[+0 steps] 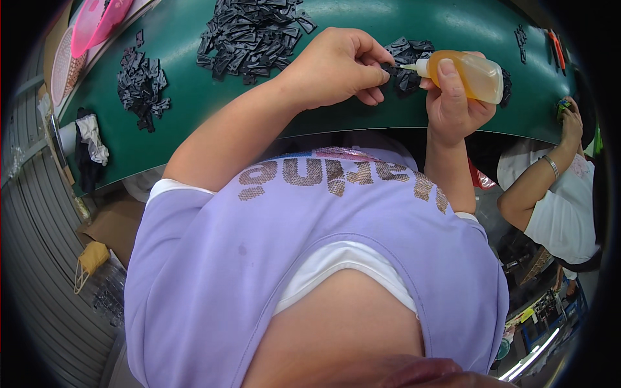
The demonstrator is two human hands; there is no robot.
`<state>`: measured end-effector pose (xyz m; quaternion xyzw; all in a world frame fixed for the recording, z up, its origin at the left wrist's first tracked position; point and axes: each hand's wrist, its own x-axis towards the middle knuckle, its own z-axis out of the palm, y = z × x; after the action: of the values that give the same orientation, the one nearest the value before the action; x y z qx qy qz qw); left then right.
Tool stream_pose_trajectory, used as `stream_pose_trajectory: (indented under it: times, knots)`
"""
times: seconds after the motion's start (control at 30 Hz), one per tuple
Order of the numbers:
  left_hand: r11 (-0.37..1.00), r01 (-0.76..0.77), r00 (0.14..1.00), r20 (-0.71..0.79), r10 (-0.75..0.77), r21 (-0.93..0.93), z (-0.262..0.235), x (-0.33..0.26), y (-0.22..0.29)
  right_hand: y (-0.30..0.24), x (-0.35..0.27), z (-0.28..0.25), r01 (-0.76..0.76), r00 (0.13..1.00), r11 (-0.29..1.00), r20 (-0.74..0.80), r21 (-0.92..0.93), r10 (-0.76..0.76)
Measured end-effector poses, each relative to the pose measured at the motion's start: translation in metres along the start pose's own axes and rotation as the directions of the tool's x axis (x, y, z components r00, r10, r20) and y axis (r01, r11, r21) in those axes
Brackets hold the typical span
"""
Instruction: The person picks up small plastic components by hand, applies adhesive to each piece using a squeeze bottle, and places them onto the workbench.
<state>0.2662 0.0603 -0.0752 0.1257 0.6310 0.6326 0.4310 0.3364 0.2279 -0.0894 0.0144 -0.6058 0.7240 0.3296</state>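
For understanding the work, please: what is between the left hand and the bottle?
The head view shows a black part there, pinched by the left hand, near the nozzle of the bottle; contact is unclear.

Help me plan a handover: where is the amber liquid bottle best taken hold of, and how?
Probably by the wide base end of the bottle, coming from the person's right: it lies sideways, the right hand wraps the body nearer the neck, and the slim nozzle points left toward the left hand.
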Motion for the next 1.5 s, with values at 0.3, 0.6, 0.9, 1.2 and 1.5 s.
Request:
stream_pose_trajectory:
  times: [0.3, 0.6, 0.9, 1.2, 1.5]
  knots:
    - [0.999, -0.026, 1.000, -0.001, 0.026, 0.045, 0.001, -0.001, 0.000, 0.001, -0.001, -0.001, 0.018, 0.999, 1.000, 0.028, -0.021, -0.017]
    - [0.999, -0.039, 0.999, -0.020, 0.040, 0.037, 0.001, -0.002, 0.000, -0.003, 0.004, -0.009, -0.020, 0.999, 0.981, -0.046, 0.193, 0.030]
    - [0.999, -0.043, 0.999, -0.023, 0.044, 0.020, 0.000, -0.001, 0.000, -0.005, -0.005, -0.006, -0.038, 0.987, 0.997, 0.160, 0.072, 0.026]
    - [0.998, -0.052, 0.998, -0.026, 0.053, 0.047, 0.000, -0.001, -0.001, -0.005, -0.003, -0.007, -0.013, 0.981, 0.999, 0.193, -0.040, 0.021]
    - [0.997, -0.055, 0.998, -0.040, 0.057, 0.061, -0.003, 0.000, -0.003, 0.002, -0.007, -0.005, -0.042, 0.992, 0.999, 0.118, -0.024, 0.045]
